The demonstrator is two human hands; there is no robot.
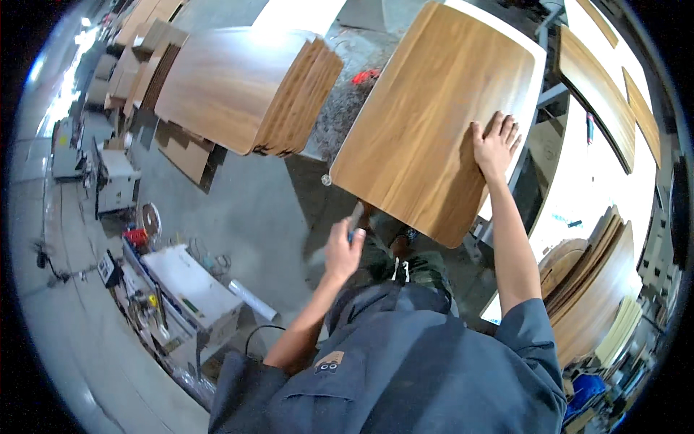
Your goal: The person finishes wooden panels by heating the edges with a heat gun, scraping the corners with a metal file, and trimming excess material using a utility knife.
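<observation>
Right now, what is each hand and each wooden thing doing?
Right hand: open, pressed flat on the wooden board.
Wooden board: lying flat, wood-grain face up.
Left hand: closed around a small tool, blurred.
Stack of boards: piled neatly, untouched.

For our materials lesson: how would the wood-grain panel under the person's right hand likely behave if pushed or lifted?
The wood-grain panel looks flat and unbent, so it is probably stiff. Its glossy face may let the right hand, lying flat on it, slide. It overhangs its support toward the left hand, so pressing near that edge might tip it.
</observation>
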